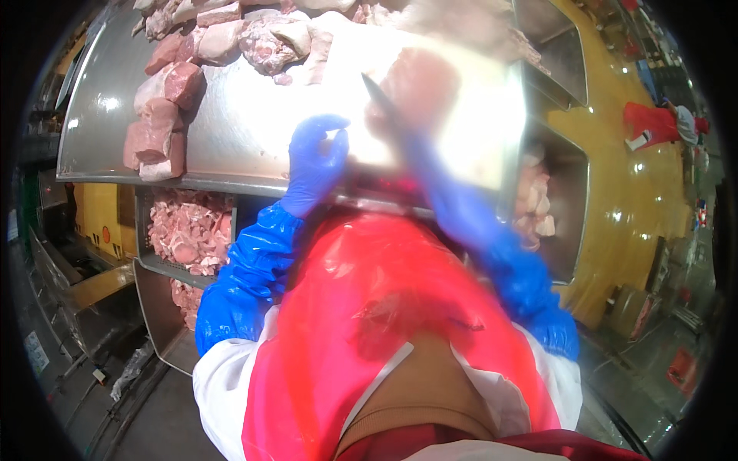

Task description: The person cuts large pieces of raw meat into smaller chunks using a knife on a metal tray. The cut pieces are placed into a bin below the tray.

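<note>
Smooth pink meat slab (427, 81) on a glare-bright pale board (486, 127), pointy knife (380, 95) at its left side, right grip (450, 192) wrapped round it, kinda blurry. Left grip (317, 157), blue-gloved, loosely curled, nothing in it I can see. Chunky fatty cuts (273, 44) line the shiny metal surface (234, 115).

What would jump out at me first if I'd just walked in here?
Most likely the bright red apron filling the lower middle, flanked by shiny blue sleeves. Above it, the blue-gloved right hand holds a knife near a blurred pink slab of meat under harsh glare. More chunks line the metal table's left side.
</note>
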A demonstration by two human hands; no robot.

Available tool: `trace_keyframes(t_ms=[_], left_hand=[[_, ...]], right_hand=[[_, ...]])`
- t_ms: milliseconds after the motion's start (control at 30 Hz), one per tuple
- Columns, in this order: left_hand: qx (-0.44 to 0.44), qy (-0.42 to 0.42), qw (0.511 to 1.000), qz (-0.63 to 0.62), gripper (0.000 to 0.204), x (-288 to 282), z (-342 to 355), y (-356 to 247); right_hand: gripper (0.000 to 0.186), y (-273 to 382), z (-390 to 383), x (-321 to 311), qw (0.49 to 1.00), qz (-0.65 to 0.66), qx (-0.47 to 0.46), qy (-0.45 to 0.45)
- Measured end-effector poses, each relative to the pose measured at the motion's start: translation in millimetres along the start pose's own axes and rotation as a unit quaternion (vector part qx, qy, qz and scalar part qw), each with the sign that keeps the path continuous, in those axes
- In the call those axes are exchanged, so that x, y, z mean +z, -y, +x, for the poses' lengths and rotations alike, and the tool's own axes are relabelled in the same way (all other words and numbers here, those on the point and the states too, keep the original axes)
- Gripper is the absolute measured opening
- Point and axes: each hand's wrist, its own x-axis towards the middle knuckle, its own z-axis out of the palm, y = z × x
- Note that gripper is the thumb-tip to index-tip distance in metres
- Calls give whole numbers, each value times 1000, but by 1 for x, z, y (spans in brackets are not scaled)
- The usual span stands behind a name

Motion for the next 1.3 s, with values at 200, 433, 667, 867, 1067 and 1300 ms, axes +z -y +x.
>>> trace_keyframes(t_ms=[200,433,667,867,1067,1300], left_hand=[[-112,20,978,-177,24,29,14,-2],[-105,35,990,-92,13,43,32,32],[-83,26,989,-121,13,40,32,54],[-109,59,954,-273,12,14,30,39],[-184,-206,929,-245,9,-151,-9,43],[-217,-164,952,142,36,-219,-113,155]], right_hand=[[78,10,-70,-49,988,-19,63,138],[71,22,14,-15,986,59,21,-154],[83,29,61,36,997,-39,63,23],[90,56,-34,6,966,-210,100,115],[70,20,40,7,986,-134,30,-90],[23,-83,124,-13,875,411,145,-210]])
